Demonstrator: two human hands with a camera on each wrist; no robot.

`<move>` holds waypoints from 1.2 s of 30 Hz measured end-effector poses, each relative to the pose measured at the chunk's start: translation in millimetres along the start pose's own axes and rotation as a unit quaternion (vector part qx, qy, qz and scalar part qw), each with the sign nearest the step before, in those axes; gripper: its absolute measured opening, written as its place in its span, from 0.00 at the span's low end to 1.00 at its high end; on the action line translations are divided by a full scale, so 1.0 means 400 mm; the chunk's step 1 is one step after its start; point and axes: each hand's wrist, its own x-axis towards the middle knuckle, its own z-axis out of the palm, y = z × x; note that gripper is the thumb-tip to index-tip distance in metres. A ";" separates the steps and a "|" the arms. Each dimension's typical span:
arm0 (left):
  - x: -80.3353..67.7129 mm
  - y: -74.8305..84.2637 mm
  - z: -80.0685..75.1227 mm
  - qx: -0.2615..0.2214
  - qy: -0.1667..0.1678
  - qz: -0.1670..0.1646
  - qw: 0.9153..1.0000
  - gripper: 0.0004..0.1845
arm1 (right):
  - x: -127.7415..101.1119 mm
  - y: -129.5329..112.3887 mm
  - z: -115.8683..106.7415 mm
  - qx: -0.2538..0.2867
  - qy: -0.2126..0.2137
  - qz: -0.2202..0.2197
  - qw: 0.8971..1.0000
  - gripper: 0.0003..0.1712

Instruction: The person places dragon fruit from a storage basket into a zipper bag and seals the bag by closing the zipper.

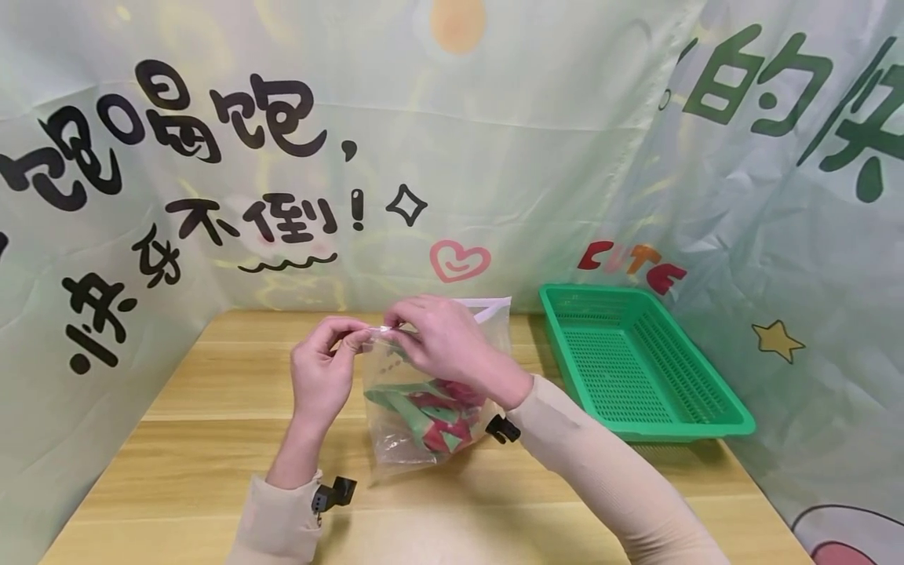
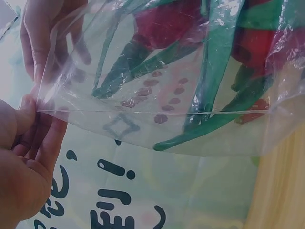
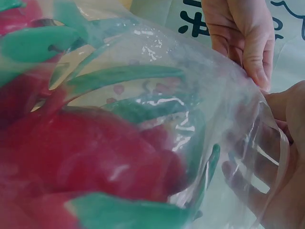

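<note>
A clear plastic bag (image 1: 399, 449) stands upright above the wooden table, its top edge pulled up between both hands. At the upper left corner of the bag, my left hand (image 1: 321, 369) pinches the edge between thumb and fingers. My right hand (image 1: 448, 341) pinches the same edge just beside it, the fingertips of the two hands almost meeting. Inside the bag lie red dragon fruit (image 3: 109, 157) with long green scales, pressed against the film. Part of the bag's top is hidden behind the right hand in the head view.
A green perforated plastic basket (image 1: 706, 430) sits at the right of the wooden table (image 1: 233, 439). Printed cloth (image 1: 395, 86) hangs behind the table and along both sides. Each wrist wears a small black camera (image 1: 337, 493).
</note>
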 end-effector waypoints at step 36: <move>0.000 0.005 -0.014 0.015 -0.012 -0.042 0.999 0.02 | -0.078 0.080 -0.043 0.153 -0.050 0.104 0.982 0.05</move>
